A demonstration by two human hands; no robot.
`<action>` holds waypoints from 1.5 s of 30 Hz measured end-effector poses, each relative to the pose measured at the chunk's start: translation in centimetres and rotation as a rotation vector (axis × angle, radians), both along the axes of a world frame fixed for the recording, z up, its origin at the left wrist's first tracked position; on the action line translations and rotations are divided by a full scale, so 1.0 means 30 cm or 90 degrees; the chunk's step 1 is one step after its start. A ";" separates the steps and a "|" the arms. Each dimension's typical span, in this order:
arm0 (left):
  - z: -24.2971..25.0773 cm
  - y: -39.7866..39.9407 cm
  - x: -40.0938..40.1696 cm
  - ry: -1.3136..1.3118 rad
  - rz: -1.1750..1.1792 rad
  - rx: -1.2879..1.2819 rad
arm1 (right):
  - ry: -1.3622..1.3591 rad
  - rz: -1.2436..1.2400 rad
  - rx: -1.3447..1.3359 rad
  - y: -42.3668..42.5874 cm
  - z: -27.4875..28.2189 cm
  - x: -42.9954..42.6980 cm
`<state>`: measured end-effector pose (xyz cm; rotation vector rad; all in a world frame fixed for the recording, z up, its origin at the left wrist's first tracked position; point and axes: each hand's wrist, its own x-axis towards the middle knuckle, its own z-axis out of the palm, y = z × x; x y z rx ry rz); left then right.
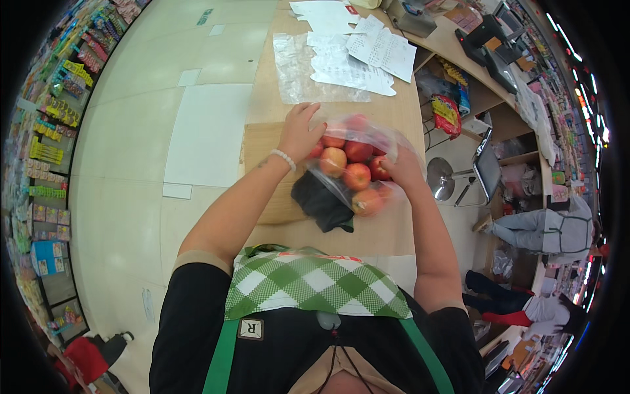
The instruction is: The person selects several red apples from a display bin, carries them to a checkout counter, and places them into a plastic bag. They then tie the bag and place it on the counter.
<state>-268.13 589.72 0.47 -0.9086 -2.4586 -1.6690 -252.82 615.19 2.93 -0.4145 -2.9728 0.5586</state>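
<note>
A clear plastic bag (339, 129) lies on the wooden table with several red apples (358, 151) in it. My left hand (301, 132) is at the bag's far left side, thumb and fingers apart; whether film is pinched between them is unclear. On the right, my right hand (407, 168) holds the side of the bag, its thumb against an apple and its fingers partly hidden by film. One apple (367, 202) sits at the bag's near end. A crumpled black cloth item (321, 203), possibly a cap, lies beside the bag on the near left.
Brown sheet material (268, 182) lies under my left forearm. Beyond the bag are torn written papers (344, 64) and a flat plastic sheet (290, 69). A swivel stool (485, 170) and shelving stand at right, where two people are. Stocked shelves (49, 147) line the left.
</note>
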 end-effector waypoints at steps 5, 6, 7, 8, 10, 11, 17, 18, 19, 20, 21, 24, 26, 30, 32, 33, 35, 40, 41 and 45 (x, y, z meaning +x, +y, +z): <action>0.023 0.088 0.088 0.205 0.087 -0.200 | 0.137 0.145 0.195 0.043 -0.105 -0.074; 0.028 0.112 0.099 0.228 0.078 -0.219 | 0.153 0.168 0.192 0.065 -0.116 -0.100; 0.033 0.132 0.111 0.248 0.069 -0.235 | 0.091 0.167 0.194 0.082 -0.118 -0.126; 0.035 0.146 0.125 0.288 0.065 -0.233 | 0.046 0.178 0.200 0.091 -0.116 -0.150; 0.036 0.168 0.137 0.308 0.009 -0.329 | 0.009 0.166 0.185 0.106 -0.099 -0.188; 0.034 0.176 0.137 0.331 -0.014 -0.358 | 0.012 0.142 0.161 0.115 -0.086 -0.203; -0.001 0.209 0.017 0.483 0.008 -0.521 | 0.054 0.132 0.071 0.126 -0.030 -0.230; -0.009 0.214 -0.015 0.456 0.003 -0.553 | 0.048 0.130 0.059 0.127 -0.033 -0.231; -0.017 0.216 -0.046 0.423 -0.007 -0.590 | 0.040 0.127 0.052 0.127 -0.039 -0.233; -0.026 0.217 -0.071 0.404 -0.009 -0.621 | 0.034 0.124 0.045 0.128 -0.047 -0.236; -0.036 0.222 -0.091 0.398 0.004 -0.579 | 0.040 0.127 0.036 0.128 -0.055 -0.237; -0.048 0.235 -0.133 0.377 0.077 -0.463 | 0.007 0.144 0.050 0.122 -0.065 -0.238; -0.038 0.247 -0.135 0.242 0.088 -0.385 | 0.082 0.166 0.022 0.108 -0.048 -0.222; 0.024 0.178 -0.023 0.180 0.182 -0.121 | 0.119 0.248 0.049 0.055 0.024 -0.161; 0.065 0.092 0.047 0.136 0.202 -0.056 | 0.113 0.333 0.020 0.032 0.058 -0.112; 0.078 0.036 0.070 0.113 0.221 -0.059 | 0.095 0.372 -0.006 0.022 0.069 -0.089; 0.099 -0.058 0.151 0.057 0.244 -0.034 | 0.090 0.462 0.011 0.003 0.081 -0.035; 0.103 -0.282 0.347 -0.128 0.333 0.041 | -0.027 0.515 0.064 0.008 0.082 0.044; 0.104 -0.310 0.392 -0.196 0.366 0.054 | -0.030 0.514 0.075 0.007 0.084 0.057; 0.151 -0.390 0.604 -0.192 0.397 0.131 | -0.134 0.510 0.104 0.028 0.113 0.123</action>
